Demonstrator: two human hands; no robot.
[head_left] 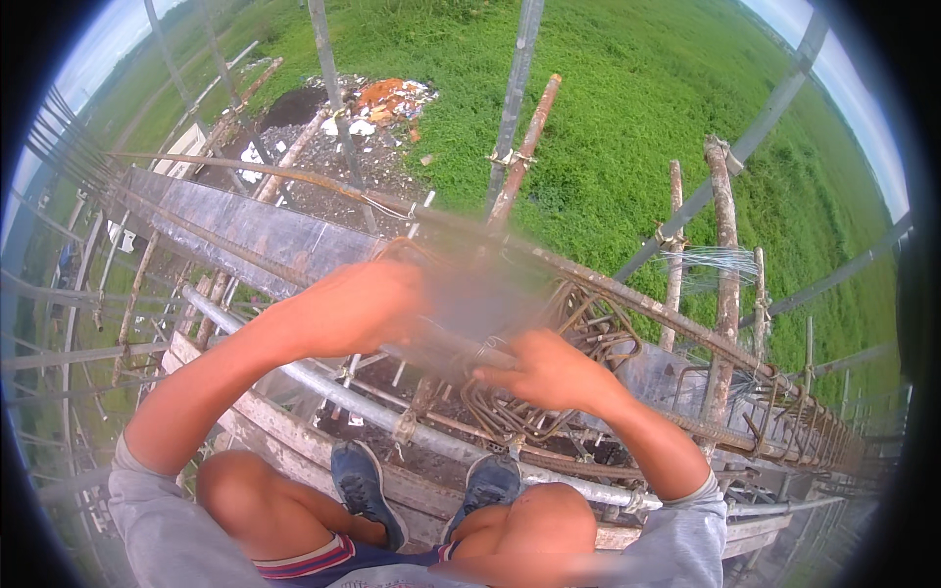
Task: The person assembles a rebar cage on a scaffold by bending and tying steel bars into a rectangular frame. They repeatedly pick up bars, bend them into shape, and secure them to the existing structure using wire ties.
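My left hand point(371, 302) is over the long rebar beam frame, its fingers curled but smeared by motion; whether they hold anything cannot be made out. To its right, my right hand point(551, 368) has its fingers bent inward, close to a thin loop of tie wire point(488, 345); what lies inside them is hidden. Bent rebar stirrups point(510, 410) hang in a bundle just below and behind this hand. A ribbed rebar point(647, 302) runs along the far side of the frame. Between both hands, a grey blur covers the middle.
I am perched high on scaffolding, shoes point(365, 490) on wooden planks point(279, 431). A metal pipe point(441, 439) crosses before my feet. Grey sheet formwork point(260, 223) extends left. Upright wooden poles point(726, 255) and metal tubes point(515, 88) stand beyond, with a rubble heap point(387, 103) below.
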